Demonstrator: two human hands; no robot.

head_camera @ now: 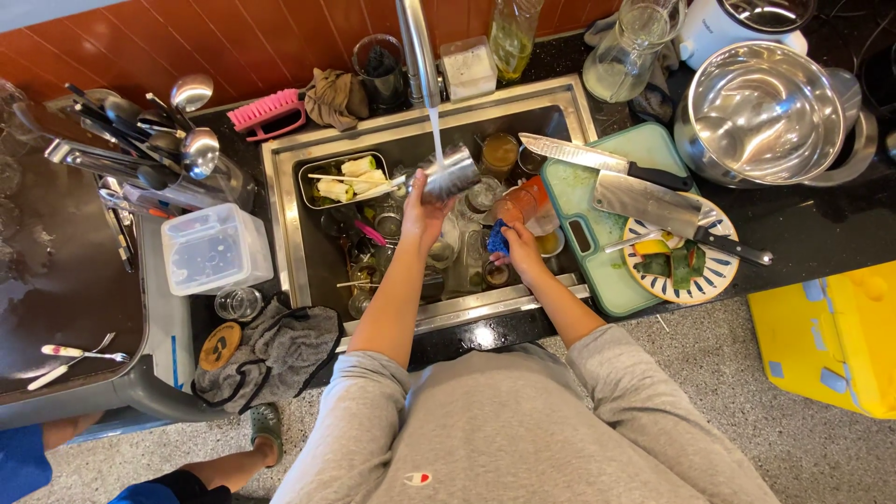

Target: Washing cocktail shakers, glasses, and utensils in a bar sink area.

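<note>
The left hand (425, 213) has its grip clamped on a shiny steel cup (452, 174), tilted under the thin stream of water (436, 126) over the crowded steel sink (280, 201); the right hand (521, 250), just right and nearer, has its grip closed on a blue scrubbing sponge (497, 239); two broad knives (644, 187) lie on the pale green cutting board (644, 140) at right.

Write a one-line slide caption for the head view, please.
Left hand holds a steel cup under the running tap; right hand grips a blue sponge over the crowded sink.
</note>
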